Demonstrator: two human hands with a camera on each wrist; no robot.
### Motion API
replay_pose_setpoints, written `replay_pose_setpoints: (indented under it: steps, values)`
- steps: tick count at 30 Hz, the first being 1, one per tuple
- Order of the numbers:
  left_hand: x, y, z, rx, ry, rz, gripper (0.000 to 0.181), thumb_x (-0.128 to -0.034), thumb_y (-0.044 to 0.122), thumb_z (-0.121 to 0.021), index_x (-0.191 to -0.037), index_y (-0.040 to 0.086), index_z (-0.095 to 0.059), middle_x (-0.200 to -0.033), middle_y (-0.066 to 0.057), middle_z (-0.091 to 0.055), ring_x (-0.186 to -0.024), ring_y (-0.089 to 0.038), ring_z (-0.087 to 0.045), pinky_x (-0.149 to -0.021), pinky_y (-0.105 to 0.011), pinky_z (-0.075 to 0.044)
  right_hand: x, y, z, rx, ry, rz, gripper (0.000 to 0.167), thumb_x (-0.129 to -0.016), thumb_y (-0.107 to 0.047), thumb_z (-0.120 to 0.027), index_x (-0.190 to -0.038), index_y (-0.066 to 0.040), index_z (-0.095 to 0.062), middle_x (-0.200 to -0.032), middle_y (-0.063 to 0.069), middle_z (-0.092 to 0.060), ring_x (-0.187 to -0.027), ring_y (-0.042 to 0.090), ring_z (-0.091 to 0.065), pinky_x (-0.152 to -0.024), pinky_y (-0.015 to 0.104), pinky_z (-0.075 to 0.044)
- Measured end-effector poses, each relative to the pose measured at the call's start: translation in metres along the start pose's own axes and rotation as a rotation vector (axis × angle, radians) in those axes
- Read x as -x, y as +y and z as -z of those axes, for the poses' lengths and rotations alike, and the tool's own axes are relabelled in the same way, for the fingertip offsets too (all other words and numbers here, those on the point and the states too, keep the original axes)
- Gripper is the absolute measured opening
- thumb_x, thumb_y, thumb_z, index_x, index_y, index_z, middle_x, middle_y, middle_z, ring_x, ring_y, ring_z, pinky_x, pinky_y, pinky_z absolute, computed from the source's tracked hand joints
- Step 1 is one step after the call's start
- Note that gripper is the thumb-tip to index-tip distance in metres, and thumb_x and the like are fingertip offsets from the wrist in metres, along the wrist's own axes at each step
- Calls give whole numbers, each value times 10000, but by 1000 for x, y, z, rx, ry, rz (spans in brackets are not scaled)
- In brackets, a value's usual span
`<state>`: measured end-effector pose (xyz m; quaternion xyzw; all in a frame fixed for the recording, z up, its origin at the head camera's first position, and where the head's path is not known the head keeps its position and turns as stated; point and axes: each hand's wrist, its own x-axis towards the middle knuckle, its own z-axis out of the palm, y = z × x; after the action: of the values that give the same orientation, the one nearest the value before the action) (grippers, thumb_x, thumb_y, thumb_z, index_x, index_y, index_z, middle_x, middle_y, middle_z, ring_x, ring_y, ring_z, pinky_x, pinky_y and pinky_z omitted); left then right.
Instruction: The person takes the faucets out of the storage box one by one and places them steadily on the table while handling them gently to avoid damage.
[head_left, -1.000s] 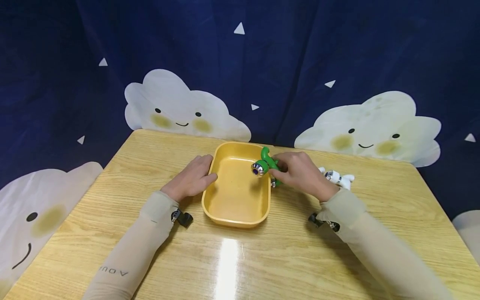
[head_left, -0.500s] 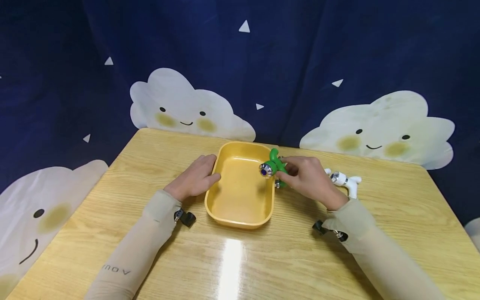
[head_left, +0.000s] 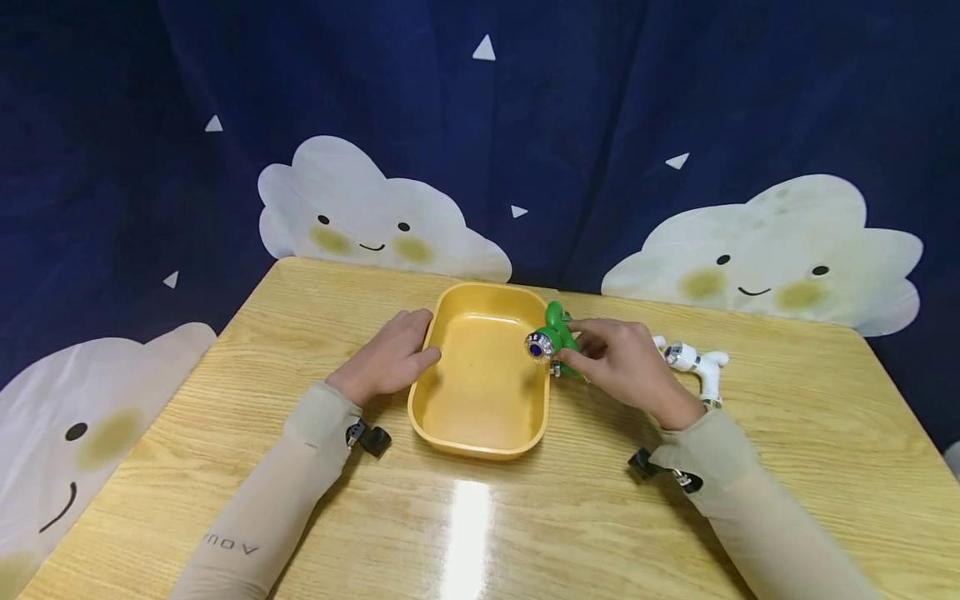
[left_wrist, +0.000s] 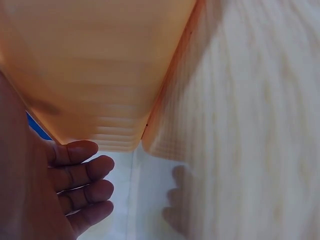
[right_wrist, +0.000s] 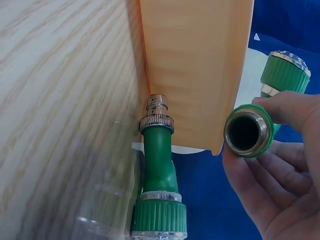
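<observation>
A yellow plastic tray (head_left: 480,450) stands on the table. My left hand (head_left: 390,354) holds its left rim, the thumb over the edge and the fingers along the outer wall, as the left wrist view shows. At the opposite rim, my right hand (head_left: 626,367) pinches a green tap (head_left: 557,333) with a clear-faced knob. Its open threaded end (right_wrist: 248,132) faces the right wrist camera. A second green tap (right_wrist: 159,160) with a metal nozzle lies below, against the tray's outer right wall; in the head view it is mostly hidden.
A white tap (head_left: 701,367) lies on the wooden table (head_left: 600,517) to the right of my right hand, partly covered by it. Behind the table's far edge hangs a dark blue curtain (head_left: 555,125) with printed clouds.
My right hand has moved the green tap a little right and nearer, from over the tray's inside to its right rim. More of the white tap shows. The left hand keeps its place on the tray.
</observation>
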<state>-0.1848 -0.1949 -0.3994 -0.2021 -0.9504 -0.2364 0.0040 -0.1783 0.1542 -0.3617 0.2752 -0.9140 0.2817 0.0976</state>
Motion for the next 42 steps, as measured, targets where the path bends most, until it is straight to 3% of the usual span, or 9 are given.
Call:
replay_pose_setpoints:
  steps: [18,42]
  values:
    - [0,0,0,7,11,-20,341,-934,255,-500,-1188,38,-574,-1005,-92,-605,-907,-262,-483,-826,-370,-388,12,5,-2,-64,65,30,345,-858,-141,-809,-1171,-5,-753,-836,54,-785,-704,111,-715,-642,221,-574]
    - [1,2,2,24,2,-27,353,-947,251,-503,-1214,30,-567,-1030,-109,-615,-946,-281,-497,-866,-402,-403,20,9,2,-58,-13,-85,350,-893,-201,-788,-1199,-42,-737,-856,40,-778,-737,104,-708,-662,231,-566]
